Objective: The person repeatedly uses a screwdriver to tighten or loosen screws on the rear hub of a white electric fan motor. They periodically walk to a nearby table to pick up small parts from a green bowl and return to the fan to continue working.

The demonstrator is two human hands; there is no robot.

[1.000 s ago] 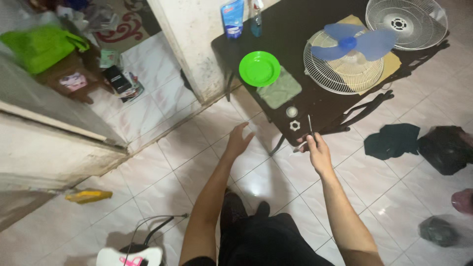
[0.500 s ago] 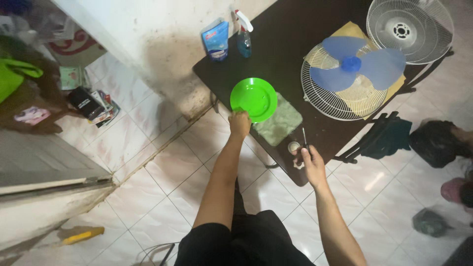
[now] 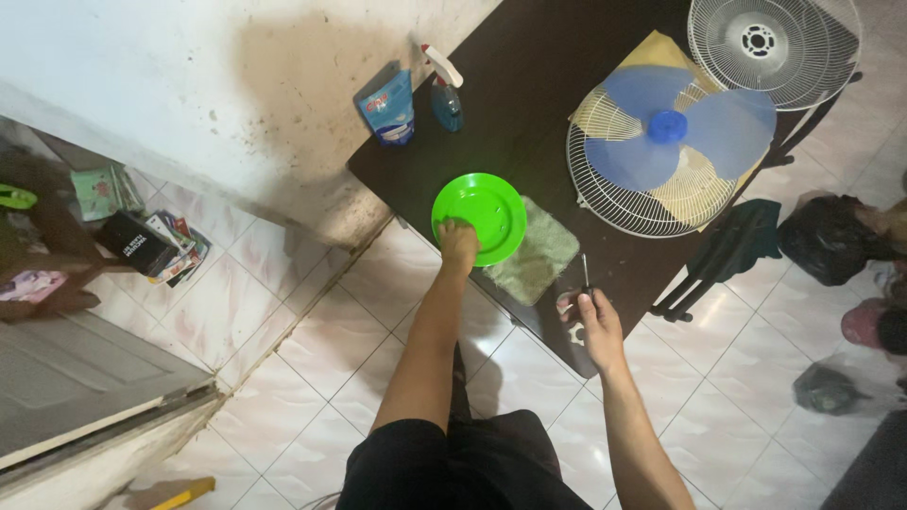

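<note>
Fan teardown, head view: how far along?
Done: one guard is off and lies apart on the table; the blue blade lies bare on the other guard. In hand: the left hand grips the green plate; the right hand holds a thin tool, probably a screwdriver. Left: the parts are all apart, nothing reassembled.

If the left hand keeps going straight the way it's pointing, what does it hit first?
The left hand already rests on the near rim of the green plate. Straight on lies the plate's middle, then bare dark table; the spray bottle probably sits left of that line.
</note>
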